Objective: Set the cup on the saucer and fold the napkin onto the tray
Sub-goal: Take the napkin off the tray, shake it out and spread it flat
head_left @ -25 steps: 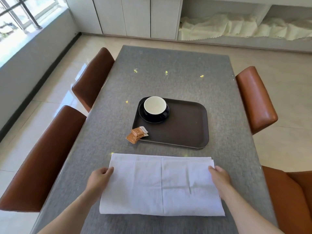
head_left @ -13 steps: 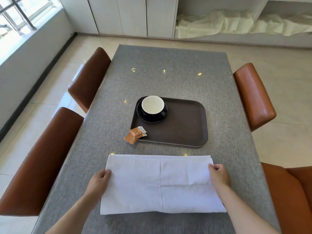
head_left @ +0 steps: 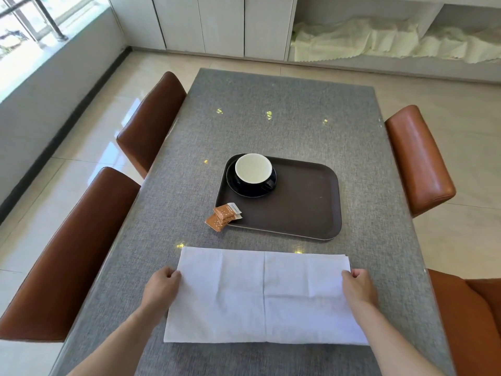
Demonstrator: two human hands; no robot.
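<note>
A white napkin [head_left: 264, 297], folded into a wide rectangle, lies flat on the grey table near me. My left hand [head_left: 162, 289] pinches its left edge and my right hand [head_left: 357, 287] pinches its right edge. Beyond it sits a dark brown tray [head_left: 303, 207]. In the tray's far left corner a dark cup [head_left: 253, 169] with a white inside stands upright on a dark saucer [head_left: 238, 187].
Two orange sachets [head_left: 223, 217] lie at the tray's near left corner, partly over its rim. Brown chairs stand left [head_left: 70, 253] and right [head_left: 418, 158] of the table. Another chair [head_left: 471, 321] is close to my right arm.
Both hands have slid slightly toward me along the napkin's side edges and closed their fingers on them. The napkin, cup and tray have stayed in place.
</note>
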